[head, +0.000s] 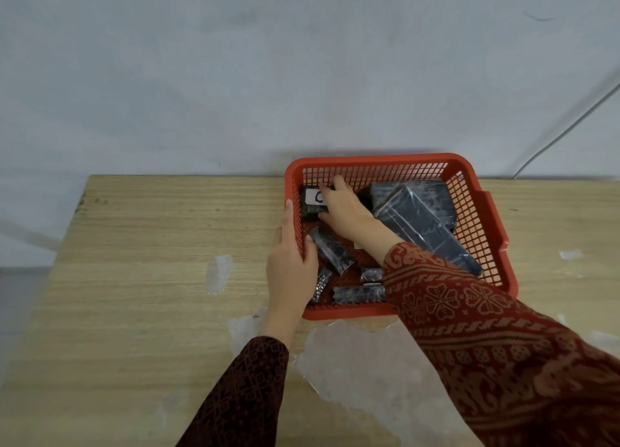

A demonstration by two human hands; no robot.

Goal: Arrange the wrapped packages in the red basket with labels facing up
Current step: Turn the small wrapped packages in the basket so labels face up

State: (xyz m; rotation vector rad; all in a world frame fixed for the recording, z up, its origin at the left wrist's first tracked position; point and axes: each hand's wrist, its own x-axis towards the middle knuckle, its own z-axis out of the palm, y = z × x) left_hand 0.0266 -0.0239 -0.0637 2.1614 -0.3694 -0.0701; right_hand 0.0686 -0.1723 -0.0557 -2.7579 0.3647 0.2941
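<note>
The red basket (483,212) stands at the table's far edge, against the wall. Inside lie several packages wrapped in black film. My right hand (345,208) reaches into the far left corner and grips a small package (310,201) whose white label faces up. My left hand (291,262) clasps the basket's left wall, thumb inside. A long package (422,225) leans across a broad one (436,191) on the right. A medium package (332,248) and small ones (359,294) (320,285) lie near the front, with no labels showing.
The wooden table (151,245) stretches left of the basket. Pale patches of worn or peeled surface (352,362) lie in front of it. A grey wall rises behind, with a thin cable (570,128) hanging at the right.
</note>
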